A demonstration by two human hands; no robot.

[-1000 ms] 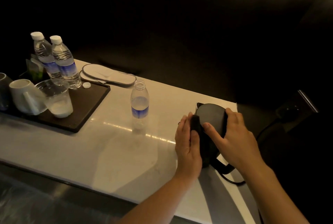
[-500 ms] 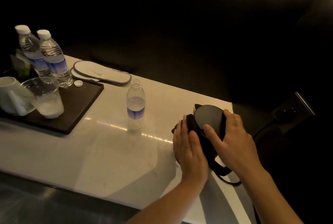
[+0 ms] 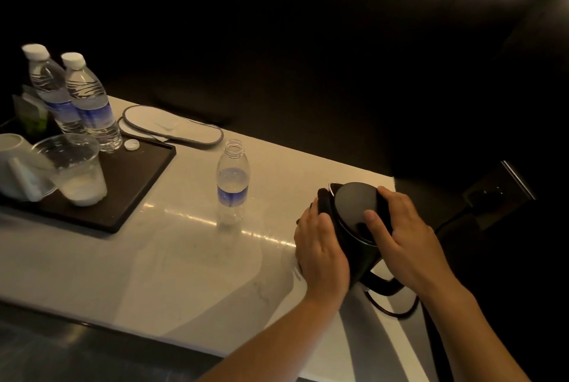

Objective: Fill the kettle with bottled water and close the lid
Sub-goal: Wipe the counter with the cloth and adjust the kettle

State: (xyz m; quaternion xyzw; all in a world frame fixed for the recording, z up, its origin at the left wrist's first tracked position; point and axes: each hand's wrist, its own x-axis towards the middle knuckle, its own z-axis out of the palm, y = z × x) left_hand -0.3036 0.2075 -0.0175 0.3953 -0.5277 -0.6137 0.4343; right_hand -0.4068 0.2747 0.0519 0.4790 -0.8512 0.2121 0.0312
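A black electric kettle [image 3: 352,212] stands on the white counter at the right, its lid down. My left hand [image 3: 321,249] wraps its left side at the handle. My right hand [image 3: 400,234] lies over the lid and right side, thumb pressing on the lid. An uncapped water bottle [image 3: 232,184], part full, stands upright to the left of the kettle, apart from both hands. Its white cap [image 3: 131,144] lies on the dark tray.
A dark tray [image 3: 135,184] at the left carries two sealed water bottles [image 3: 89,101], a plastic cup [image 3: 77,169] and a white mug [image 3: 15,163]. A white slipper [image 3: 172,126] lies behind. The kettle's cord [image 3: 400,311] loops toward a wall socket [image 3: 492,197] at the right.
My left hand has slid from the kettle's front onto its left side. The right hand stays on the lid. The view has shifted slightly.
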